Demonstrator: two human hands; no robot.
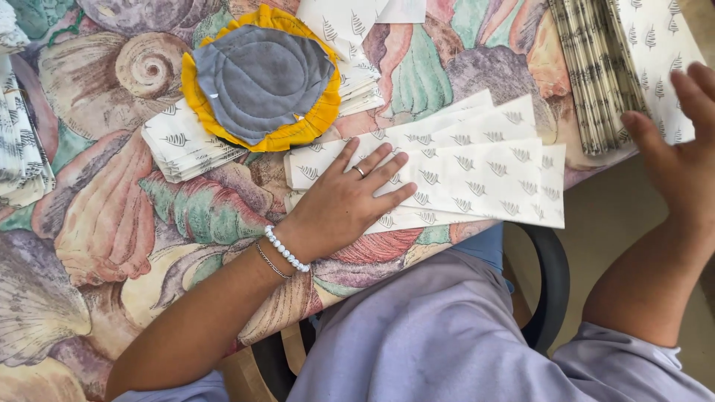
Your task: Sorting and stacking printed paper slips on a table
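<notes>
Left hand (350,197) lies flat on the folded paper strips (477,175)

Her left hand (350,197) lies flat on the fanned paper sheets (477,175) at the table's (97,223) near edge; a round pad (261,78) sits behind on a paper stack (182,145), and her right hand (681,149) rests by the right-hand pile (633,59)

A grey and yellow quilted pad (261,78) lies on a shell-patterned tablecloth (112,223), resting on a paper stack (182,145). Below the cloth, a black chair (551,290).
</notes>
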